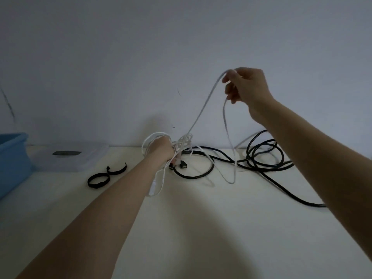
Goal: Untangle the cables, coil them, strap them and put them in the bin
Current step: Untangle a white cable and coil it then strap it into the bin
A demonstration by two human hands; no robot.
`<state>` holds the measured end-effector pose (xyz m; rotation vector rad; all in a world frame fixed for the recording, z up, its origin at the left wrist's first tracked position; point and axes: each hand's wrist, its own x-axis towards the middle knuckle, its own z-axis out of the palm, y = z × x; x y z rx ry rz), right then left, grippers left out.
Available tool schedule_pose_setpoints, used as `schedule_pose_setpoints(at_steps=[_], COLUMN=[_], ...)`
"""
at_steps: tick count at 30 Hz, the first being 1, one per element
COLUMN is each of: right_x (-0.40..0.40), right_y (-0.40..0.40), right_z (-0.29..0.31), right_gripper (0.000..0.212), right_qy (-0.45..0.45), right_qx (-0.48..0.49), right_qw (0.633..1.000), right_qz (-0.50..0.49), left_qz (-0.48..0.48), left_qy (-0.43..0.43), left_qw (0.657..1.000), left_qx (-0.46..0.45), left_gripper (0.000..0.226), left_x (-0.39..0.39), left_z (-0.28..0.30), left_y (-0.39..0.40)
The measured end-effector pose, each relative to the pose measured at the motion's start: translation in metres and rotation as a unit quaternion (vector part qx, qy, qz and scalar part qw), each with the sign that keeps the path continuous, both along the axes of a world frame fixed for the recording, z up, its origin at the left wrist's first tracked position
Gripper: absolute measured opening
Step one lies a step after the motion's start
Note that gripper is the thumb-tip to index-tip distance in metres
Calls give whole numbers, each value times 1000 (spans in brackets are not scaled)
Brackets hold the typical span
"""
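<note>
Item 1, white cable (pixel 203 109): partly coiled. Several loops were gathered in the left hand (pixel 162 148), whose fingers were curled round the bundle just above the table (pixel 201 228), near the wall (pixel 141 57) at 12 o'clock. One strand rose from the bundle toward 1 o'clock to the right hand (pixel 246 87), which was raised well above the table and pinched the strand between thumb and fingertips. From that hand a second length hung down in a long loop whose bottom reached the table surface. A tail with a white connector dangled below the left wrist.

Item 2, black cable (pixel 263 156): loose on the table at 2 o'clock, lying in several overlapping loops; one run trailed toward 3 o'clock under the right forearm, another curved toward the left hand, ending in a black plug just beside the white bundle.

Item 3, black straps (pixel 98 179): two, on the table at 10 o'clock, one closed in a ring, one open in a curve, touching.

Item 4, blue bin (pixel 12 158): far left edge, 9 o'clock.

Item 5, clear plastic box (pixel 70 160): beside the bin, against the wall.
</note>
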<state>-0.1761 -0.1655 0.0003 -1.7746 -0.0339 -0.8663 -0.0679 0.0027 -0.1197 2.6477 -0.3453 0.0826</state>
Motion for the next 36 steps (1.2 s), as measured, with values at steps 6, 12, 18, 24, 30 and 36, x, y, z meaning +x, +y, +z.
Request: schedule_pose_setpoints(at_steps=[6, 12, 18, 24, 30, 36], right_x=[2, -7, 10, 17, 17, 13], right_y=[-27, 4, 49, 27, 13, 20], right_z=[-25, -36, -74, -99, -113, -122], right_gripper=[16, 24, 33, 25, 30, 24], right_qy=[283, 248, 173, 347, 398, 334], right_qx=[-189, -482, -621, -575, -558, -580], right_qw=[927, 784, 760, 737, 727, 738], right_qz=[-159, -302, -88, -76, -30, -89], left_qz=[1, -11, -31, -36, -47, -41], left_qy=[1, 11, 22, 63, 68, 59], left_qw=[1000, 999, 997, 995, 993, 994], left_qx=[12, 29, 61, 71, 81, 80], left_gripper=[19, 15, 34, 9, 19, 21], left_x=[0, -3, -7, -14, -16, -13], left_z=[2, 5, -1, -6, -12, -16], left_y=[1, 3, -5, 1, -7, 0])
